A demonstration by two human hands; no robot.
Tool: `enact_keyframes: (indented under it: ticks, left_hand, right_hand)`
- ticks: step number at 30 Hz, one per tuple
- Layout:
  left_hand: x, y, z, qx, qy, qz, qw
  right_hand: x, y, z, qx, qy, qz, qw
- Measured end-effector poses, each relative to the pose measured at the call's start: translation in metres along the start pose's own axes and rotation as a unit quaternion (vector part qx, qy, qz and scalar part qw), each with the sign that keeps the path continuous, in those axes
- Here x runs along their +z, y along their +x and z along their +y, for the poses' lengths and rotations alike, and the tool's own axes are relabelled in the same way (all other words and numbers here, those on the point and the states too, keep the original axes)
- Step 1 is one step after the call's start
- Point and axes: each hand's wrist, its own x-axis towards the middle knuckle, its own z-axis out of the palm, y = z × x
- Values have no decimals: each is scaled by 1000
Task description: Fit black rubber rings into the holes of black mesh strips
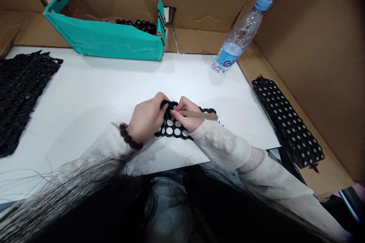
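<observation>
A black sheet with rows of round white spots (177, 132) lies on the white board in front of me. My left hand (148, 117) is closed on the sheet's far left part, pinching black material between thumb and fingers. In my right hand (188, 114) is a thin brown stick (211, 116), held like a pen. Its working tip is hidden by the fingers, close to the spots beside my left thumb. The sheet's right part passes beneath my right hand and shows again beyond it.
A teal cardboard box (119, 41) holding black ring-like pieces stands at the back. Right of it is a water bottle (238, 38). Black sheets (19, 87) are stacked at the left, and a spotted black stack (288, 121) rests on cardboard at the right. Cardboard walls (205, 0) enclose the board.
</observation>
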Motion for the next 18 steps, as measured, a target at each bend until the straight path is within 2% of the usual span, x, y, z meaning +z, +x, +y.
enact_keyframes:
  ticks: [3, 6, 9, 13, 18]
  left_hand:
    - [-1, -1, 1, 10, 26, -1, 1000]
    - [-3, 4, -9, -14, -6, 29, 999]
    - [-4, 13, -23, -41, -52, 10, 998]
    - [-4, 18, -33, -78, -78, -33, 993]
    - [-4, 16, -36, -70, -100, -53, 991]
  right_hand:
    - [1, 2, -1, -6, -19, 12, 1000]
    - [-2, 9, 3, 34, 114, 47, 992]
    - [-7, 15, 7, 58, 217, 102, 969]
    - [-9, 10, 2, 40, 169, 110, 979]
    - [-11, 2, -5, 63, 118, 118, 984]
